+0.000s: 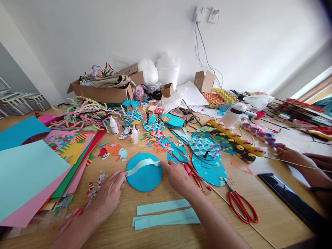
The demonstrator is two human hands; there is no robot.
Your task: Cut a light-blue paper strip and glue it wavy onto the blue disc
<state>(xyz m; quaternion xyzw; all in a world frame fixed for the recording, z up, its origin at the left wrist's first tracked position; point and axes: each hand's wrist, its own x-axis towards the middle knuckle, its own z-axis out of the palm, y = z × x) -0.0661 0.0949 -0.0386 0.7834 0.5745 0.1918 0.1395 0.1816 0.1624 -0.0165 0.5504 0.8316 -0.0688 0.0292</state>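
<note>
A blue paper disc [144,176] lies on the wooden table [269,211] in front of me, with a pale blue wavy strip [142,164] laid across its top. My left hand [110,192] presses the strip's left end at the disc's edge, fingers together. My right hand [177,176] holds down the strip's right end with its fingertips. Pale blue paper strips [164,214] lie just below the disc, between my forearms.
Red scissors [241,204] and a wooden stick lie to the right. Coloured paper sheets [28,173] are stacked at the left. Glue bottles [134,135], paper fish and finished discs [207,162] crowd the middle. Cardboard boxes [103,90] stand behind. Another person's hands [306,159] rest at the right.
</note>
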